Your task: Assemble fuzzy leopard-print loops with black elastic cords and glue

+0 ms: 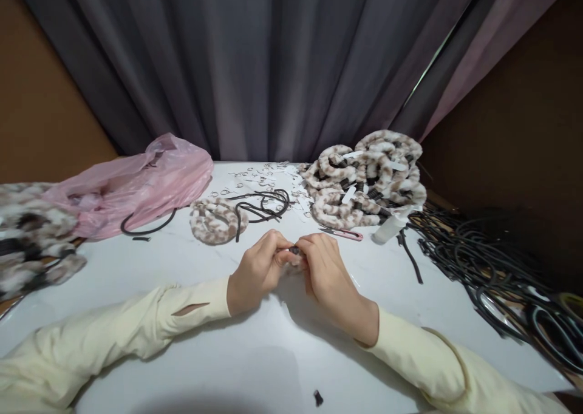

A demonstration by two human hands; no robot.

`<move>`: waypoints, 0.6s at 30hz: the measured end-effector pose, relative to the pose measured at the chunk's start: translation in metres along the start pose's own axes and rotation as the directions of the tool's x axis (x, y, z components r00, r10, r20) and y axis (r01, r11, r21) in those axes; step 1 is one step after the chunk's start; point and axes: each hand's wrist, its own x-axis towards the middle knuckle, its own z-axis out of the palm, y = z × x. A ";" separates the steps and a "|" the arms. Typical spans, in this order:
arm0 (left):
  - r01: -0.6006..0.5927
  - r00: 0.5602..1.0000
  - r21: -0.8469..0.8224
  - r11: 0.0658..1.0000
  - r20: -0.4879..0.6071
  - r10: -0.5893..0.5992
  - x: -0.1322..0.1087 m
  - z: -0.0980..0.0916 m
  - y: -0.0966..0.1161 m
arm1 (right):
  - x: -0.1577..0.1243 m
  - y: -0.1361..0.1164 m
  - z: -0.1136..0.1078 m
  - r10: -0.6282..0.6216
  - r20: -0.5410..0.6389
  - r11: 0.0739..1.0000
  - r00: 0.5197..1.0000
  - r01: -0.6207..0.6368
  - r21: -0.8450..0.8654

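Observation:
My left hand (259, 269) and my right hand (324, 269) meet at the middle of the white table (218, 353), fingers curled. Between their fingertips they pinch a small dark piece (295, 251); a bit of fuzzy fabric shows just below it. Just beyond the hands lie a leopard-print fuzzy headband (217, 218), a few bare black headbands (262, 206) and small pink snips (342, 234).
A pile of fuzzy leopard-print headbands (368, 180) sits at the back right, more of them at the left edge (27, 238). A pink plastic bag (136, 183) lies back left. Black bare headbands (492, 262) heap at right. Small metal rings and white tags (262, 176) are scattered. A dark scrap (317, 397) lies near me.

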 end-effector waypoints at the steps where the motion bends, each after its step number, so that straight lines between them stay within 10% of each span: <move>1: 0.075 0.997 -0.022 0.997 0.005 -0.075 0.001 -0.001 0.003 | 0.001 0.001 -0.001 -0.016 0.010 0.999 1.000 0.016 -0.028; 6: 0.344 0.938 -0.052 0.937 0.065 -0.341 0.008 -0.004 0.012 | 0.003 0.003 -0.002 -0.039 0.016 0.988 0.999 0.041 -0.146; 18: 0.349 0.936 -0.123 0.929 0.093 -0.339 -0.002 0.000 0.007 | 0.000 0.002 -0.001 -0.047 -0.004 0.989 0.999 0.045 -0.144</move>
